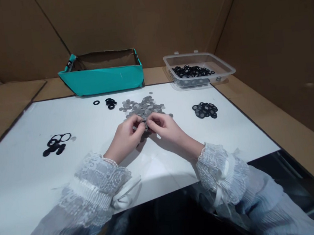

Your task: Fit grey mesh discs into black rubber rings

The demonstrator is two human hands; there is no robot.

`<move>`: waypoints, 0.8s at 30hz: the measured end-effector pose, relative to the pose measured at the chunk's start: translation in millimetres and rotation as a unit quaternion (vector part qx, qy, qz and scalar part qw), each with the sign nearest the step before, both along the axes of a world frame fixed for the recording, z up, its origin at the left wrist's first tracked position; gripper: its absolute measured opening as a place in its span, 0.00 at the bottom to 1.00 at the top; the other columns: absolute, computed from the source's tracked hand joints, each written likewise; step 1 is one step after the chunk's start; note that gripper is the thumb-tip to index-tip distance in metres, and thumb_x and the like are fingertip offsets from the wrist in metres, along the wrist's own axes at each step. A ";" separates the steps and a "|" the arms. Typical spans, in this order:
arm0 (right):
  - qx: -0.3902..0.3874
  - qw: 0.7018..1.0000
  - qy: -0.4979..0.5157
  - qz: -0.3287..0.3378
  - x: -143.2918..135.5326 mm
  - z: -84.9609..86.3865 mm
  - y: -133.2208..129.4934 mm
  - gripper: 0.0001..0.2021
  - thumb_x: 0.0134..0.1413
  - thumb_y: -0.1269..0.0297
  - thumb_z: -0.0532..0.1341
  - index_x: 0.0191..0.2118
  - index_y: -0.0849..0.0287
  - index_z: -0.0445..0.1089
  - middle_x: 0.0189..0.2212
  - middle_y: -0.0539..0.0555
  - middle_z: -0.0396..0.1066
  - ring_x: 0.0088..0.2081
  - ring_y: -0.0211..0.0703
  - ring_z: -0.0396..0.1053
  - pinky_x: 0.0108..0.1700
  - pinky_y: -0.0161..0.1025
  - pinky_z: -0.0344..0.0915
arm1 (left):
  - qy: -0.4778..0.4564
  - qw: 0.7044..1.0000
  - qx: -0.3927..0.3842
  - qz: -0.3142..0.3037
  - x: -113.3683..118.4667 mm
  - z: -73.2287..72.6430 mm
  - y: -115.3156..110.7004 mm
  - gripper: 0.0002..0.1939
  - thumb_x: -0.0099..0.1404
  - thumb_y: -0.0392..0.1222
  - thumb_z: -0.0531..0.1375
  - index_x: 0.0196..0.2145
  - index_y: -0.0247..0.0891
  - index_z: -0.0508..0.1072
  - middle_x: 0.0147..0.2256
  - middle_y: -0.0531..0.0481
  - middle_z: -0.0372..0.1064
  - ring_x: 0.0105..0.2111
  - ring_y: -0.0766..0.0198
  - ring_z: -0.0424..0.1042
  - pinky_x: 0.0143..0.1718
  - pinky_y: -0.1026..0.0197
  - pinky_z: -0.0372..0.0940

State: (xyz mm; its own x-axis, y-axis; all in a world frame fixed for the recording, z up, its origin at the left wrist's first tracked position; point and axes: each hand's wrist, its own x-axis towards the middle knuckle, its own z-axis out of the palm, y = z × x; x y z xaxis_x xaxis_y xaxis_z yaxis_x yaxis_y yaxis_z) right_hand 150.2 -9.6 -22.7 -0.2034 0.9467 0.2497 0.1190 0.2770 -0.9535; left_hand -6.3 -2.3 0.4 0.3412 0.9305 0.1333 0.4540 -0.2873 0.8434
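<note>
Over the near edge of a pile of small grey discs point(144, 105), my left hand point(127, 134) and my right hand point(171, 129) meet tip to tip. Both are closed, thumb pressed against forefinger. Whatever sits between the fingertips is too small and covered to make out. Several black rings point(111, 103) lie just behind the pile to the left, with a single black ring point(96, 102) beside them. To the right of my right hand is a cluster of black rings with grey centres point(205, 110).
A turquoise-fronted cardboard box point(108, 80) stands at the back left. At the back right, a clear plastic container point(196, 81) holds many black rings. More black rings and flat black pieces point(53, 145) lie at left on the white tabletop point(26, 183). Cardboard walls point(147, 21) enclose the table.
</note>
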 end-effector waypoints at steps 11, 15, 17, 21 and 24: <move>0.008 0.996 0.059 0.062 3.2 13.0 -1.6 0.17 0.56 0.49 0.59 0.28 0.59 0.64 0.22 0.48 0.63 0.26 0.35 0.61 0.30 0.35 0.59 | -0.052 0.996 0.067 -0.026 -6.7 11.9 4.7 0.09 0.59 0.44 0.57 0.25 0.37 0.66 0.21 0.55 0.62 0.22 0.68 0.61 0.24 0.65 0.57; 0.014 0.996 0.072 0.045 2.6 13.0 -4.3 0.18 0.54 0.48 0.60 0.28 0.60 0.65 0.22 0.48 0.64 0.25 0.34 0.61 0.29 0.35 0.59 | -0.069 0.995 0.075 -0.013 -4.7 10.2 3.1 0.08 0.59 0.43 0.57 0.26 0.37 0.67 0.21 0.55 0.62 0.22 0.68 0.61 0.23 0.64 0.57; 0.012 0.996 0.080 0.032 -0.1 10.6 -5.3 0.17 0.55 0.49 0.60 0.28 0.59 0.65 0.22 0.48 0.64 0.25 0.35 0.61 0.29 0.35 0.59 | -0.088 0.994 0.064 -0.004 -2.9 8.2 2.0 0.08 0.59 0.43 0.57 0.26 0.37 0.67 0.21 0.55 0.61 0.22 0.68 0.61 0.23 0.65 0.57; -0.001 0.996 0.079 0.034 -5.6 5.6 -5.0 0.15 0.59 0.52 0.56 0.28 0.58 0.63 0.23 0.48 0.63 0.26 0.35 0.61 0.30 0.36 0.60 | -0.117 0.993 0.033 0.002 -0.6 5.0 1.6 0.08 0.60 0.44 0.56 0.28 0.38 0.65 0.21 0.56 0.61 0.21 0.68 0.61 0.22 0.65 0.58; 0.017 0.998 0.054 0.023 -4.7 4.8 -3.5 0.15 0.61 0.57 0.54 0.25 0.58 0.60 0.22 0.47 0.60 0.26 0.35 0.58 0.29 0.35 0.56 | -0.079 0.996 0.030 -0.010 -1.6 6.3 3.4 0.08 0.60 0.44 0.56 0.28 0.38 0.65 0.22 0.55 0.62 0.22 0.68 0.62 0.22 0.65 0.59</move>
State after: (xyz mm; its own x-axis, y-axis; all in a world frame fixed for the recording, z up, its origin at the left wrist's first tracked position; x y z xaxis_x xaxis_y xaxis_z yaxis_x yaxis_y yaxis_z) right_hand 145.5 -13.1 -17.9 -0.2169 0.9273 0.3052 0.0016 0.3130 -0.9498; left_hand -8.0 1.1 6.7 0.3301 0.9125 0.2417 0.3099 -0.3467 0.8853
